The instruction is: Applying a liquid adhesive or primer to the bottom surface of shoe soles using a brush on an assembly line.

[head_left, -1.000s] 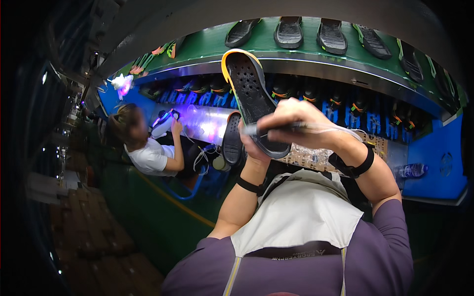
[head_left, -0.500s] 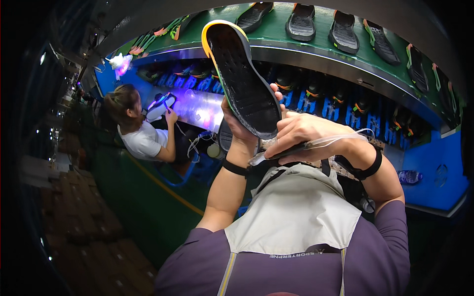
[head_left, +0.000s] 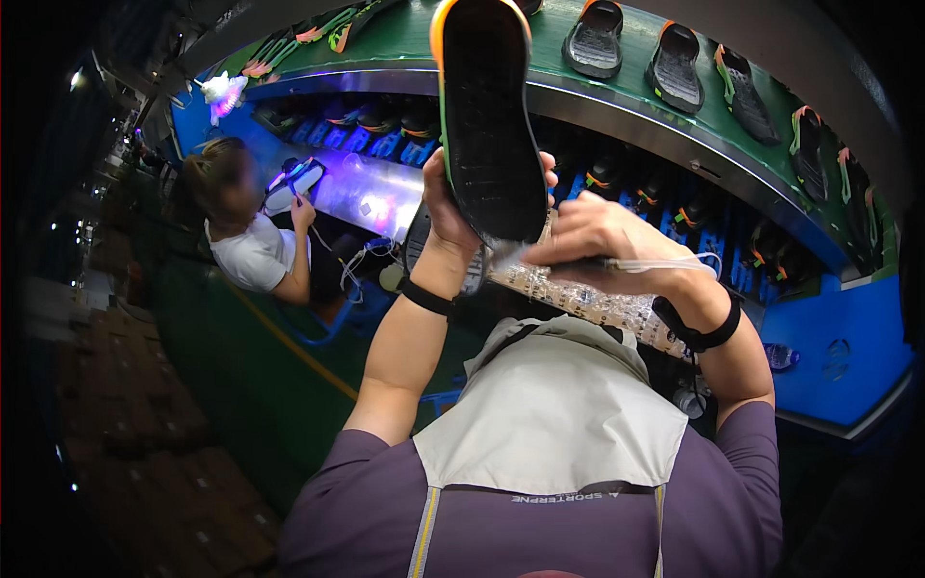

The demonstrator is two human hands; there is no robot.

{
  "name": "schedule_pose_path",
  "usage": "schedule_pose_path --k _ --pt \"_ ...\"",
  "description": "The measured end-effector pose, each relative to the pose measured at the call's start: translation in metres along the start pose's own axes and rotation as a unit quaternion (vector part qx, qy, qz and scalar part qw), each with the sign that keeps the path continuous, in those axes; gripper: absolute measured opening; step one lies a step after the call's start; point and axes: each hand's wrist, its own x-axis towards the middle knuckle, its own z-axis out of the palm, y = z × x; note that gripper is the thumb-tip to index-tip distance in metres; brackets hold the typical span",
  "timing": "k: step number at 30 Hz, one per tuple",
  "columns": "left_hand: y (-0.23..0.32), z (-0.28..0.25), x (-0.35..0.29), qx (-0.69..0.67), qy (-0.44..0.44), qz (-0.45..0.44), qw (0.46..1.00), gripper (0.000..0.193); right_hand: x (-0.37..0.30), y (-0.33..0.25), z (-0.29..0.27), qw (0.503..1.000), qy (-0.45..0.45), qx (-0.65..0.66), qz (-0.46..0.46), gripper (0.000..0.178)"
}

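Observation:
My left hand (head_left: 451, 207) is wrapped around a black shoe sole (head_left: 489, 135) with an orange and green rim, its cupped inner side toward me and its far end tilted up. Fingertips curl over the sole's right edge. My right hand (head_left: 602, 236), a little smeared by motion, grips a brush (head_left: 505, 256) with pale bristles and a dark handle. A clear tube (head_left: 665, 263) runs from the handle along my right wrist. The bristles are at the sole's near edge; whether they touch it is too blurred to tell.
Several soles (head_left: 676, 67) lie along a green conveyor (head_left: 549, 48) ahead. Below it, a rack of blue holders (head_left: 703, 231) carries dark shoes. On the left, a co-worker (head_left: 252, 217) handles a shoe part beside a purple-lit metal table (head_left: 361, 197). A bottle (head_left: 780, 355) lies at right.
The sole has swung more upright and its raised end is closer to the upper edge. My right hand has moved up slightly with the brush, toward the sole's near end.

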Motion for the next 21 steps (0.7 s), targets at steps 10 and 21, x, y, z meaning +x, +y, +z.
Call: schedule_pose_path --k 10,21 --pt "0.015 -0.001 0.018 0.159 -0.002 -0.064 0.985 0.092 -0.01 0.003 -0.009 0.992 -0.055 0.109 0.013 0.036" --pt "0.022 0.003 0.042 0.169 0.045 -0.178 0.969 0.048 -0.017 0.004 -0.014 0.998 0.0 0.016 0.067 0.033"
